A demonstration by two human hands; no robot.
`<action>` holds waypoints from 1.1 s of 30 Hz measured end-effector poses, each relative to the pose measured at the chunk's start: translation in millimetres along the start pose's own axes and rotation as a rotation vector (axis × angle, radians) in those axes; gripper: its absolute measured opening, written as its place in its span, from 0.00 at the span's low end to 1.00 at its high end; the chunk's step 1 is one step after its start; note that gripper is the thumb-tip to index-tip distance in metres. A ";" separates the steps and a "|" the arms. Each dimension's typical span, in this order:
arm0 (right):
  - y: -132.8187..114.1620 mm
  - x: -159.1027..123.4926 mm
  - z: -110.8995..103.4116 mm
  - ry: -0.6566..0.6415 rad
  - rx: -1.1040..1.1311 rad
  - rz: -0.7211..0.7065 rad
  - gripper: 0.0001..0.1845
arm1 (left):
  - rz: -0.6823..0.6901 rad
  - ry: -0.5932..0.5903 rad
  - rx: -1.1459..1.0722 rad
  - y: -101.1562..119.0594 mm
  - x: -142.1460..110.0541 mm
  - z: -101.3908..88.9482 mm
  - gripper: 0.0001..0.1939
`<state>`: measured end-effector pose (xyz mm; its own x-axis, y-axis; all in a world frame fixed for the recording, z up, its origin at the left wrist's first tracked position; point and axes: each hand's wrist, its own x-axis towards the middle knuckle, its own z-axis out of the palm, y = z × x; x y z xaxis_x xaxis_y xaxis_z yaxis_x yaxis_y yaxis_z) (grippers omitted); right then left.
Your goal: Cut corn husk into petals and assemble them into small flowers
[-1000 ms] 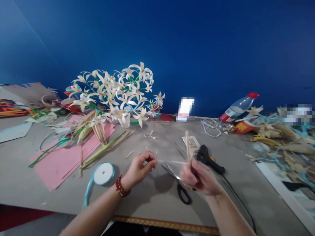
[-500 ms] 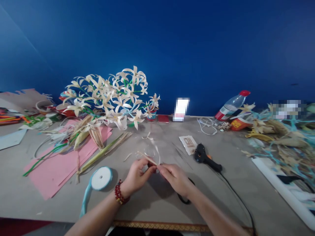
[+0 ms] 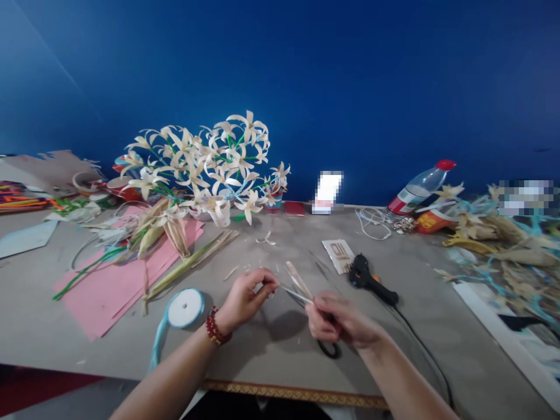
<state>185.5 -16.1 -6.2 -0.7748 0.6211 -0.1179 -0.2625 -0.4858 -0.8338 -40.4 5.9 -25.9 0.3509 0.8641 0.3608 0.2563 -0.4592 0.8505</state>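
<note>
One pale strip (image 3: 297, 276) seems light, best held where our right hand (image 3: 339, 319) clasps its near end; our left hand (image 3: 247, 297) pinches a strand (image 3: 296, 294).

On the table (image 3: 245, 361), the ribbon spool (image 3: 177, 309) lies left of the person's left hand (image 3: 249, 294), with paper sheets (image 3: 94, 303) farther left and the flowers (image 3: 224, 175) standing behind. The scissors (image 3: 336, 352) lie partly hidden beneath the right hand (image 3: 341, 319); the glue gun (image 3: 378, 287) lies beyond it to the right, and the bottle (image 3: 413, 189) farther back, before the wall (image 3: 280, 70).
</note>
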 end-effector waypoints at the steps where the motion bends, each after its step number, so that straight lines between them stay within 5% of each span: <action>1: 1.4 -3.4 -4.0 -0.042 0.029 -0.041 0.29 | -0.007 0.001 -0.004 -0.7 0.2 0.0 0.06; 3: 2.6 -8.6 -12.5 -0.159 0.077 -0.195 0.32 | -0.038 0.003 -0.020 -2.1 0.0 0.4 0.06; 5: 0.3 -9.3 -19.1 -0.107 0.091 -0.385 0.34 | -0.098 0.019 -0.085 -3.8 -0.8 1.7 0.07; 8: -2.6 1.6 -19.1 0.503 -0.127 -0.513 0.31 | -0.192 0.046 -0.250 -5.9 -2.5 5.0 0.10; 10: 1.8 13.6 -11.4 0.752 -0.418 -0.383 0.24 | -0.224 0.053 -0.295 -6.0 -3.6 7.2 0.11; 12: 10.8 23.9 -0.7 0.677 -0.619 -0.222 0.21 | -0.228 0.061 -0.246 -5.0 -4.5 8.2 0.11; 15: 20.8 29.5 9.5 0.568 -0.720 -0.196 0.19 | -0.194 0.073 -0.148 -2.9 -5.3 7.1 0.10; 21: 3.2 19.5 -16.3 0.967 -0.431 -0.513 0.17 | -0.082 0.102 -0.163 0.2 -6.9 4.6 0.08; 23: 0.3 19.1 -22.4 0.901 -0.553 -0.406 0.18 | -0.079 0.102 -0.167 1.7 -7.1 4.8 0.07; 26: 8.3 22.9 -14.6 0.603 -0.795 -0.137 0.19 | -0.082 0.061 -0.123 3.9 -5.8 5.0 0.07; 28: 16.4 26.4 -3.8 0.462 -0.834 -0.091 0.20 | -0.087 0.026 -0.093 4.8 -4.5 4.9 0.07; 30: 21.8 28.3 3.6 0.433 -0.809 -0.117 0.20 | -0.093 0.010 -0.080 5.0 -3.6 4.7 0.07; 33: 21.8 27.7 2.2 0.582 -0.723 -0.188 0.22 | -0.071 0.023 -0.074 4.7 -3.5 4.6 0.06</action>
<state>157.1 -10.8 -26.4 -0.2963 0.9544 -0.0356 0.2172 0.0310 -0.9756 -36.4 -0.2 -24.9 0.3134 0.8989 0.3062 0.2128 -0.3807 0.8999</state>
